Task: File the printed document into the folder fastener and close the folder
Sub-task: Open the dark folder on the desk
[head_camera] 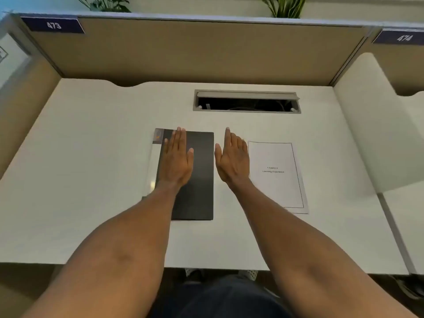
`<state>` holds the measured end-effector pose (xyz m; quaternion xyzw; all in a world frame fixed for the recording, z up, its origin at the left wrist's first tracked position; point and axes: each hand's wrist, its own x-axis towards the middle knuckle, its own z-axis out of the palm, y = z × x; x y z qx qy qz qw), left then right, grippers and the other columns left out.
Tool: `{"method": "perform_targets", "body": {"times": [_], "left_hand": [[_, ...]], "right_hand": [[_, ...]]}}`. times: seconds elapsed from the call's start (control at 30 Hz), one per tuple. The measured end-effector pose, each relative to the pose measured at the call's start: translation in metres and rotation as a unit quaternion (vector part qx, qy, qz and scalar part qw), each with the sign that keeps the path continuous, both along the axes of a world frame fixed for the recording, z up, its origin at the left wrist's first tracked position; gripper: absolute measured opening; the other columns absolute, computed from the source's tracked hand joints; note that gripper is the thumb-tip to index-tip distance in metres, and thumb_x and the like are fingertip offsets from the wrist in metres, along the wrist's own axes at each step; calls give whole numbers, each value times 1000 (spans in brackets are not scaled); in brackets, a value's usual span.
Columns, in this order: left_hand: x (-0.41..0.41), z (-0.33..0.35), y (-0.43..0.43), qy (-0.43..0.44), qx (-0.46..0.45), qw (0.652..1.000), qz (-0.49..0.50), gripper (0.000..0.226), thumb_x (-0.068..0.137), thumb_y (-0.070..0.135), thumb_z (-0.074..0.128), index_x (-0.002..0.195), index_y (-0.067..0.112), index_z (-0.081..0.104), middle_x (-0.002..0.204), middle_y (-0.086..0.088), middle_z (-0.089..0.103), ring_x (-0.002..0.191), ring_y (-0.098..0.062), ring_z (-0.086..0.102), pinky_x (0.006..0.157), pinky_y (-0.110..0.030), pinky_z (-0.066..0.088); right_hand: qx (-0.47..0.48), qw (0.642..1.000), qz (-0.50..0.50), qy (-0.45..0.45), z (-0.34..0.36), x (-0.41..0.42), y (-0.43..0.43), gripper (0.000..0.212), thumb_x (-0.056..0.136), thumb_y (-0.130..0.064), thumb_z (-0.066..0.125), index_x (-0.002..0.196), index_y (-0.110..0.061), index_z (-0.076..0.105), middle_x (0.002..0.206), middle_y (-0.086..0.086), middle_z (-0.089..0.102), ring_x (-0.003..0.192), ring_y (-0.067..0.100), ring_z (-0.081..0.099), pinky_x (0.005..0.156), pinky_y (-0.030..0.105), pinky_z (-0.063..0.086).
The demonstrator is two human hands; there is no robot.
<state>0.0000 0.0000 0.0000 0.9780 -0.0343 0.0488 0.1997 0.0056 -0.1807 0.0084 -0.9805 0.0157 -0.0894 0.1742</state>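
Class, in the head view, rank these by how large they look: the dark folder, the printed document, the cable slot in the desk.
1. Dark folder and printed document: alike, so unranked.
2. Cable slot: smallest, though farther from the camera.

A white laminate desk [91, 180] fills the view. Set into its far side is a grey-framed rectangular cable slot [246, 102], lid raised. Behind the desk stands a tan fabric partition [195, 49] bearing dark blue number plates 473 [53, 25] and 474 [401, 37]; green plant leaves [285, 6] rise behind it.

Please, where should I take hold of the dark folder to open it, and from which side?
Probably the cover's right long edge, from the right. The folder lies flat and shut; the clear strip along its left suggests the spine is there, so the right edge should lift. The right hand is open beside that edge; the left hand lies over the cover.
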Motion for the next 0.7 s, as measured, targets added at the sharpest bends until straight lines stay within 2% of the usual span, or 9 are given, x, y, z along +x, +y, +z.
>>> {"method": "perform_targets", "body": {"times": [0.37,0.57,0.7], "left_hand": [[-45,-47,40,75,10,997,23,61,111,32,29,166,13,12,175,-4,10,163,-19,5,133,-40,4],[-67,-63,65,89,31,995,17,60,111,33,29,166,12,16,175,-5,13,162,-20,8,132,-44,7],[-76,-72,80,91,48,994,-22,61,110,38,29,165,13,18,174,-5,14,163,-20,9,132,-44,8]], "right_hand": [[23,993,17,117,-44,-42,44,63,108,-44,30,159,-8,27,141,10,54,127,28,52,114,43,40],[-3,988,17,156,-59,-51,65,64,108,-46,30,159,-7,27,151,13,48,136,30,48,117,43,38],[-22,984,17,175,-65,-54,73,64,108,-48,29,159,-10,28,154,12,44,140,31,45,119,43,38]]}}
